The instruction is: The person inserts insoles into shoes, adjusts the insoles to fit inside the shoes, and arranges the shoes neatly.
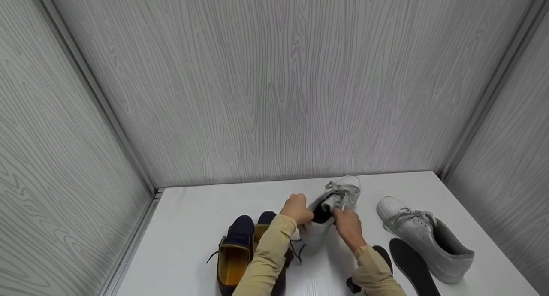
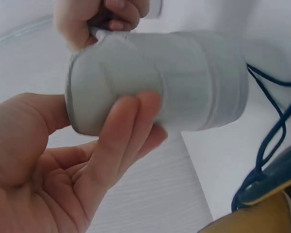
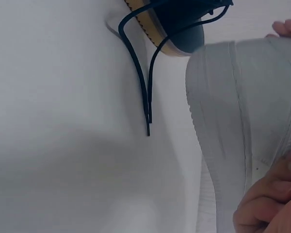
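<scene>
Wht shoe (image 1: 318, 230) | toe away, sl. R — long axis diag.

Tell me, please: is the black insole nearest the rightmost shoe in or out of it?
Out: the insole lies on the table, beside the shoe.

No text, label, brand, number or sign could be read in any of the three views. On the smooth whitish lace-up shoe with grey laces (image 3: 223, 107), a small faint mark beside the slanting side seam showed in the right wrist view, but was too blurred to make out as lettering.
</scene>
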The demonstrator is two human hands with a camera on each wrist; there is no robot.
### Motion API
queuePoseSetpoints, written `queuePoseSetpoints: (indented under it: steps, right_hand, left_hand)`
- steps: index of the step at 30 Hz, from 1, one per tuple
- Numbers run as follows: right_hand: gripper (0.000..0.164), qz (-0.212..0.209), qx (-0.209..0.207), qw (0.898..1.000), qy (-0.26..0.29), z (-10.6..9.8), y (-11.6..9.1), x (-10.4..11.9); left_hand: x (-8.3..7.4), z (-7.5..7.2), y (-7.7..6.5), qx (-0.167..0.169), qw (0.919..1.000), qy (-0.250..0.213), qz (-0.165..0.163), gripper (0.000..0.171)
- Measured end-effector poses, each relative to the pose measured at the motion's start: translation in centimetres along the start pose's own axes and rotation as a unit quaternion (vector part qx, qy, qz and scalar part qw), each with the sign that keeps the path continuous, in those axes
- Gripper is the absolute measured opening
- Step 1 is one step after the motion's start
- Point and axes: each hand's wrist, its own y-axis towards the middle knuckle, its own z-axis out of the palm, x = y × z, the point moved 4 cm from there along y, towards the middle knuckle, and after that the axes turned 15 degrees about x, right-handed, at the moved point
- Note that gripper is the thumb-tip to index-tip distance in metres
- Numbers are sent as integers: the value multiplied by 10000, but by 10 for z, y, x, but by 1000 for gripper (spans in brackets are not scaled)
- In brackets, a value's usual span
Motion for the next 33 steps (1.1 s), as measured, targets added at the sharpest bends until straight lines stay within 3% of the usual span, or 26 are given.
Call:
queuePoseSetpoints:
  steps: [5,9,12,14,20,28,33]
  right_hand:
    - [35,-196,96,9998,12,-13,-16,-5]
    - [37,-277,271,9992,-57,-20,-32,-9]
    - [38,-447,411,9981,-83,-22,-44,-9]
    - [39,-567,471,9973,-24,-23,-51,-7]
    - [40,-621,595,9962,98,-22,-65,-7]
    - [38,-371,557,9975,-211,-13,-82,-16]
    - [39,-387,810,9958,-162,-7,-87,-26]
  left_hand:
    - [-8,15,-21,530,9967,-613,10,33]
    - [-11,32,-35,734,9945,-738,-129,26]
    - [-12,44,-40,539,9964,-633,-154,18]
    - [-14,51,-43,238,9987,-435,-75,19]
    - [-14,68,-55,-502,9985,-129,198,34]
    - [-1,93,-72,-863,9946,-438,364,19]
    - [9,105,-73,-697,9943,-727,349,29]
